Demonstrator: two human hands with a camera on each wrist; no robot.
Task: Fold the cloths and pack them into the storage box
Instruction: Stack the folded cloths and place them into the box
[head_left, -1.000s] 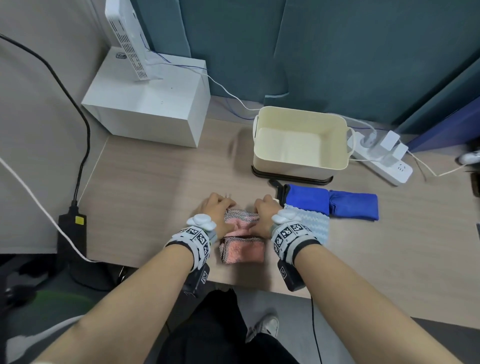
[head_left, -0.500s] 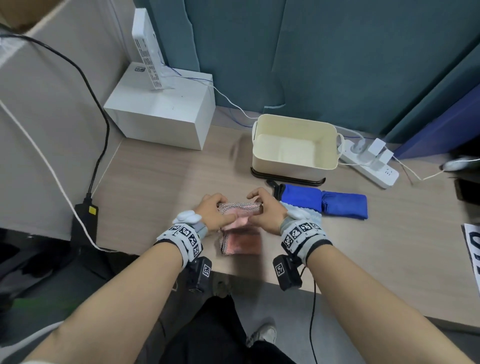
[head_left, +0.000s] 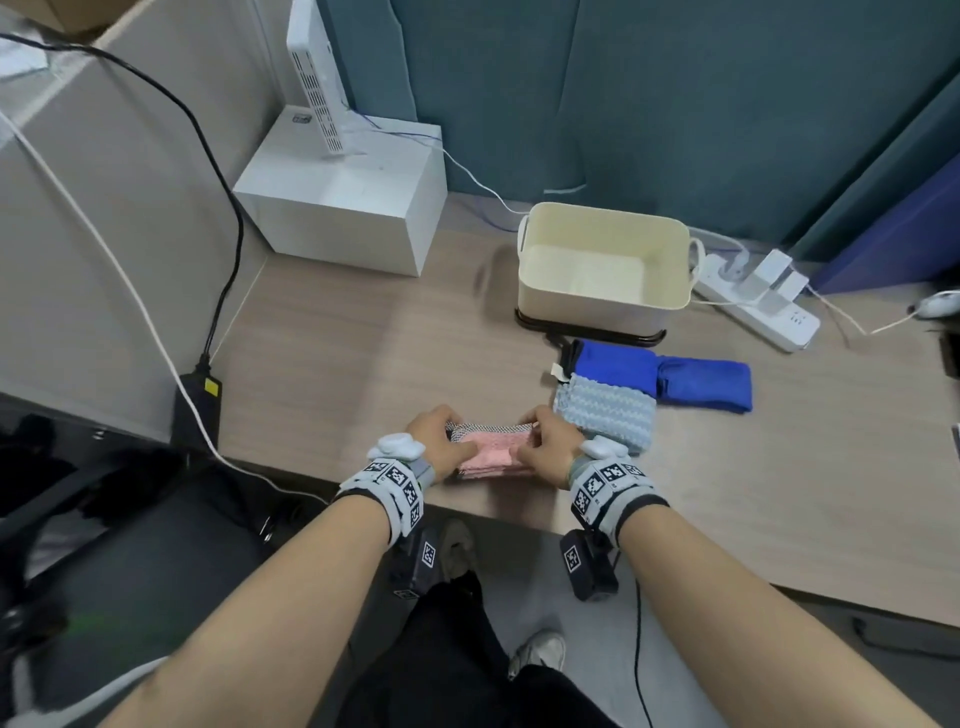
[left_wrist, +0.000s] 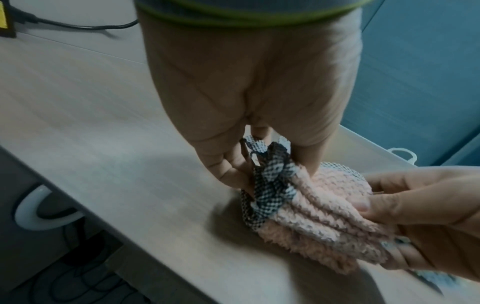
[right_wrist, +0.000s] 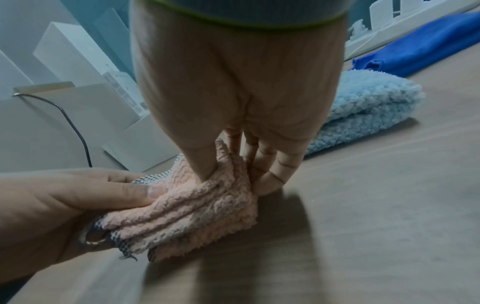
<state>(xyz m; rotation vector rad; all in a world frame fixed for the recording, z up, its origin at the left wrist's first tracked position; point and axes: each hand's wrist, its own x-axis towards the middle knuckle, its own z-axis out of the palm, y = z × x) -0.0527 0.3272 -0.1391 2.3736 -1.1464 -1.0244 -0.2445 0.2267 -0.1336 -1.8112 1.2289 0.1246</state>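
Folded over now, the pink cloth (head_left: 491, 457) sits doubled at the near edge, left hand (head_left: 434, 441) and right hand (head_left: 545, 449) pinching its ends, nearly ready for the storage box (head_left: 602, 306).

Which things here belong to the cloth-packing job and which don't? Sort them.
Job: pink cloth, gripped by left hand and right hand; light blue cloth; blue cloth; storage box.

Lying about: white box, power strip, black cable.
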